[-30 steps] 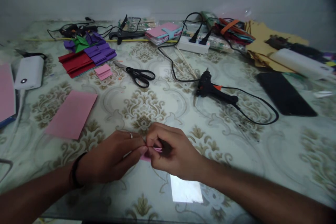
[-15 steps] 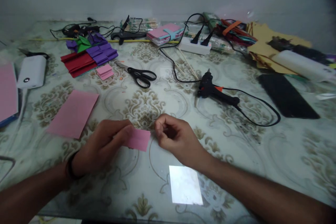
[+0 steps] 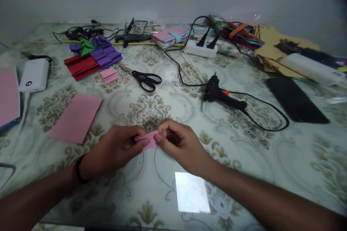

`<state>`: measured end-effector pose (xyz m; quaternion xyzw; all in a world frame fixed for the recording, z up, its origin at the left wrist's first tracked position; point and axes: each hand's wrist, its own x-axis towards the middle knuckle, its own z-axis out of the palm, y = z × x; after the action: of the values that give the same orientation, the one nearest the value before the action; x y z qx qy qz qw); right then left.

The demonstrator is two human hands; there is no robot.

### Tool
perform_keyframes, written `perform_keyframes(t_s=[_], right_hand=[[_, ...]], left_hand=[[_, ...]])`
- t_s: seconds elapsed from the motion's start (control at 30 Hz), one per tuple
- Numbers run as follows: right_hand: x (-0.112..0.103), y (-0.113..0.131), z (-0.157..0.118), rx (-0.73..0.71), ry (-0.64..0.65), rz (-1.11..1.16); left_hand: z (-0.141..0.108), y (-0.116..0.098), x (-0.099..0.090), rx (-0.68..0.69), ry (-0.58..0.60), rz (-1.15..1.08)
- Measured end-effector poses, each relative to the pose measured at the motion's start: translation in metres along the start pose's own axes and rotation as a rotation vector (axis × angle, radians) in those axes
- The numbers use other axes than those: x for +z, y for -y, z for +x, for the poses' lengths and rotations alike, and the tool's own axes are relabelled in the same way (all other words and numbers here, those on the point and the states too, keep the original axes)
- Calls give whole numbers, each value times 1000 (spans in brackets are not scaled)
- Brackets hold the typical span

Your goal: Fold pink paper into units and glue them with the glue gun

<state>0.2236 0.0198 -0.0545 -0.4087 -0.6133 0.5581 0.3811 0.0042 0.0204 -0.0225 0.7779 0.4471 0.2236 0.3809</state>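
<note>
Between my two hands is a small piece of pink paper (image 3: 150,144), with a fold along its upper edge. My left hand (image 3: 115,148) pinches its left end, thumb in front and fingers behind. At the right end, my right hand (image 3: 181,144) grips the paper between thumb and forefinger. A larger pink paper sheet (image 3: 77,117) lies flat on the table to the left of my left hand. Farther back is a small pleated pink paper (image 3: 109,75), beside black-handled scissors (image 3: 146,79) and pleated red paper (image 3: 82,65) and purple paper (image 3: 105,56).
A black glue gun (image 3: 225,94) with a looping cable lies right of centre, near two thin sticks (image 3: 193,66) and a white power strip (image 3: 201,48). A black phone (image 3: 296,99) is at the right. A white power bank (image 3: 34,75) sits at the left.
My right hand has moved left and taken hold of the pink paper's right end. My left hand has shifted slightly right, its thumb now farther along the paper. The paper is tilted, showing its folded edge.
</note>
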Motion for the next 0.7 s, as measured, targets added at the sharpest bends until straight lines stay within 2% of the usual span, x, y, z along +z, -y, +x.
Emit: perform_keyframes(t_s=[0.23, 0.5, 0.7], right_hand=[[0, 2, 1, -59, 39, -54], [-2, 2, 0, -98, 42, -106], [-2, 2, -1, -97, 59, -95]], left_hand=[[0, 3, 0, 1, -35, -17], [0, 2, 2, 11, 35, 9], [-1, 4, 2, 8, 38, 37]])
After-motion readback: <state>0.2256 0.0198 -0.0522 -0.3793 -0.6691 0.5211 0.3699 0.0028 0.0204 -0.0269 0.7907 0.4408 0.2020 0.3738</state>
